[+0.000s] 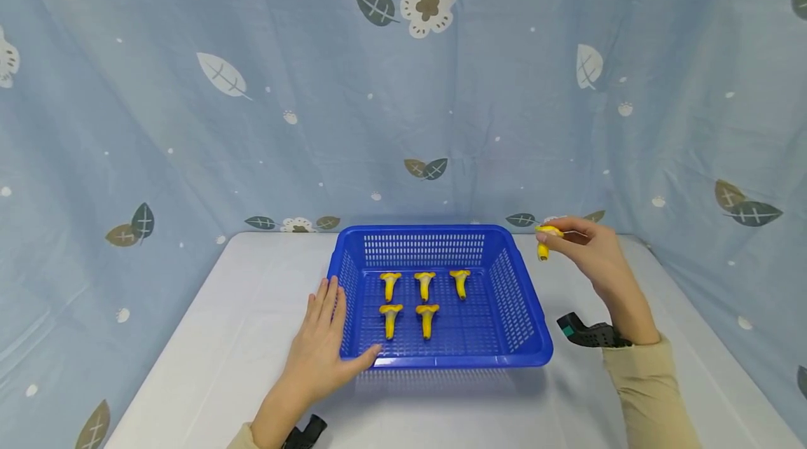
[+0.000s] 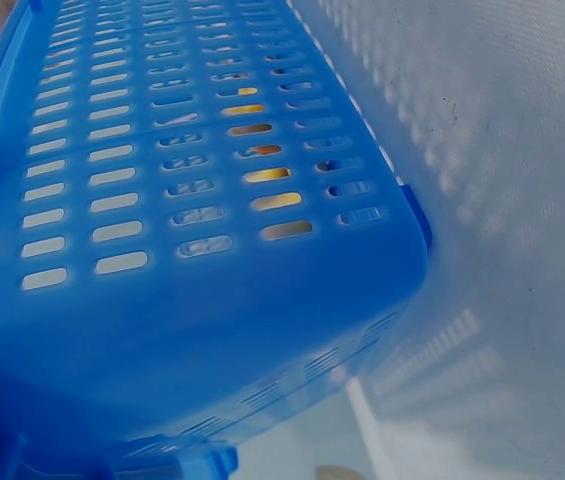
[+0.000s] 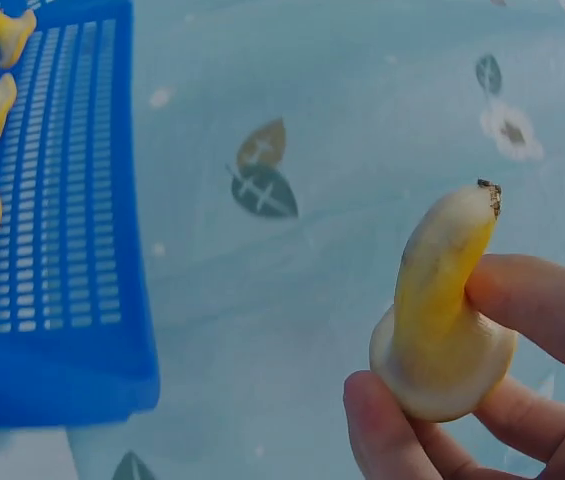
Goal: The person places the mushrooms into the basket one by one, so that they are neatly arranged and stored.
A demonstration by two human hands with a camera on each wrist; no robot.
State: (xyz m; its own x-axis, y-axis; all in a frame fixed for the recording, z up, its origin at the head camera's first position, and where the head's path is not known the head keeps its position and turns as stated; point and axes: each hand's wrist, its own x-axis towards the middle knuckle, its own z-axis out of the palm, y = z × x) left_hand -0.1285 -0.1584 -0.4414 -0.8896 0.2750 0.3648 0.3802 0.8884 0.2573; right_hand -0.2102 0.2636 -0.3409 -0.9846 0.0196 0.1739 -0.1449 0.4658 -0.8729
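Note:
A blue plastic basket [image 1: 460, 362] with slotted walls sits on the white table. Inside it, yellow mushrooms lie in two rows: three at the back, such as the middle mushroom [image 1: 425, 285], and two in front, such as the left one [image 1: 391, 321]. My left hand [image 1: 318, 358] rests on the basket's left front corner, fingers straight and thumb spread along the front rim. Right of the basket, my right hand [image 1: 589, 253] pinches another yellow mushroom [image 3: 440, 290] between thumb and fingers, above the table. The left wrist view shows the basket's slotted side [image 2: 252, 300] close up.
Behind the table hangs a light blue curtain [image 1: 328, 106] printed with leaves and flowers. White tabletop [image 1: 252, 309] extends on both sides of the basket and in front of it.

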